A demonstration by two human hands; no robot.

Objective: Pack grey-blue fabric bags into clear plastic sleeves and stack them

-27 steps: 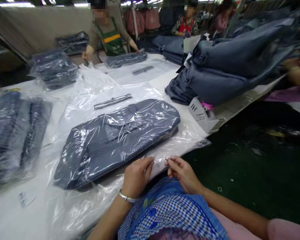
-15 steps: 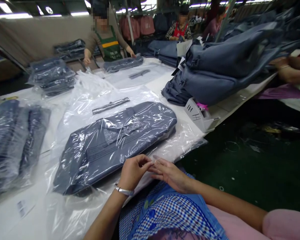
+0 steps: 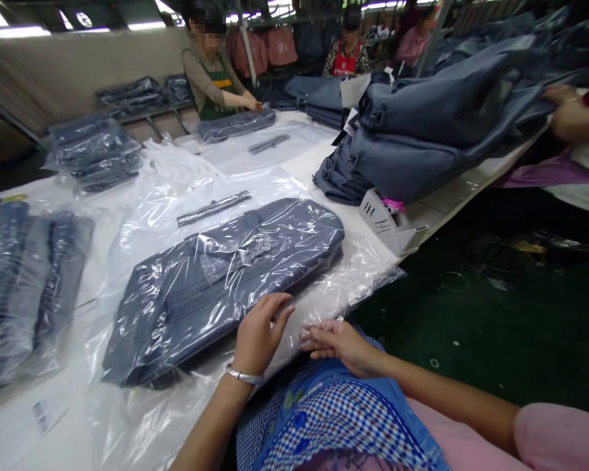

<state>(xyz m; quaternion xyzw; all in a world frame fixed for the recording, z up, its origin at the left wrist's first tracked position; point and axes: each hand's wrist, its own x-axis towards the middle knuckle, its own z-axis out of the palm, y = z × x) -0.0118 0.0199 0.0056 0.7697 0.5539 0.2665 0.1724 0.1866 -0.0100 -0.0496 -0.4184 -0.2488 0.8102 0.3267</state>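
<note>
From where I stand, the blue-grey bag (image 3: 233,281) lies on the desk (image 3: 319,152) straight ahead and to the left of the worker's fingers, sheathed in clear plastic film (image 3: 353,271). Its long axis runs aslant, from the near left corner away to the far right, so its near long side faces the hands. The left hand (image 3: 262,333) is the nearer, just beside that edge; the right hand (image 3: 346,347) is farther off, over the front rim of the desk. The left fingers curl toward the thumb around a small hollow; the right fingers are bunched close to their thumb. I cannot tell whether either has thin film pinched between.

The bag looks smooth, like leather, soft and rounded at its right end, with stitched rows across its face. The film is glossy and creased, throwing bright streaks. Beyond it lies a slim dark strip (image 3: 214,209), also shiny. To the left rest other wrapped bags (image 3: 14,281); to the right, unwrapped bags (image 3: 412,157) slump in a matt pile behind a white bin (image 3: 383,221) marked with black strokes. Across the desk stands a co-worker in a green apron (image 3: 218,82).
</note>
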